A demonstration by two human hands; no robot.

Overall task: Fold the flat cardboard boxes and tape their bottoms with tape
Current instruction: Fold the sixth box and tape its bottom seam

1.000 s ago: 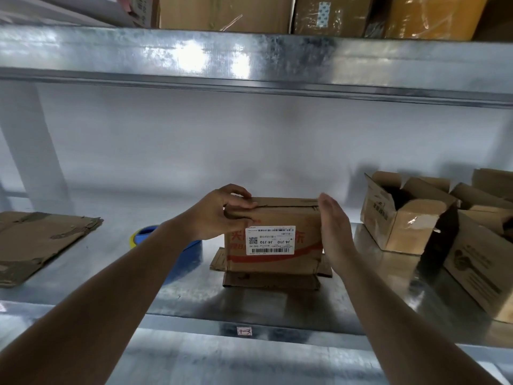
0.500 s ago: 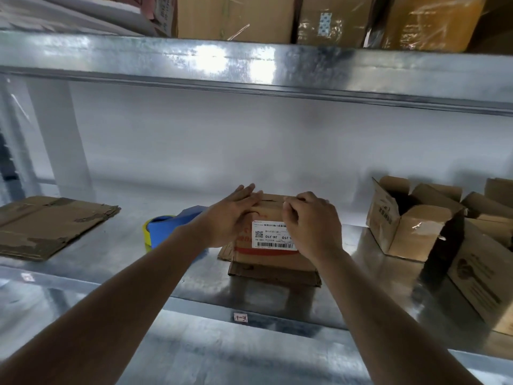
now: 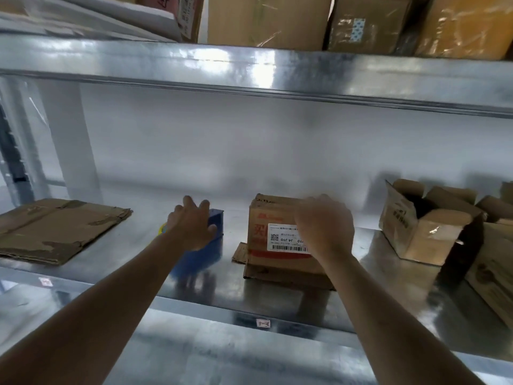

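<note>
Shelf (image 3: 277, 301): galvanised sheet metal, glossy, mirror-like. Folded box (image 3: 277, 218): matt brown corrugated cardboard, worn edges, with a smooth white paper label (image 3: 286, 237). Flattened cardboard (image 3: 55, 229): matt, scuffed. Tape dispenser (image 3: 213, 226): smooth blue body.

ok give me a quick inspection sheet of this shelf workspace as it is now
surface: metal shelf, shiny, with a small label on its front edge.
job's things: folded cardboard box with a barcode label stands flaps down at centre; blue tape dispenser to its left; flat cardboard lies at far left.
clutter: open cardboard boxes at right.
grips: left hand spread open over the tape dispenser, contact unclear; right hand blurred at the folded box's top right, grip unclear.
cables: nothing seen.
surroundings: upper shelf carries taped parcels; pale back wall.
</note>
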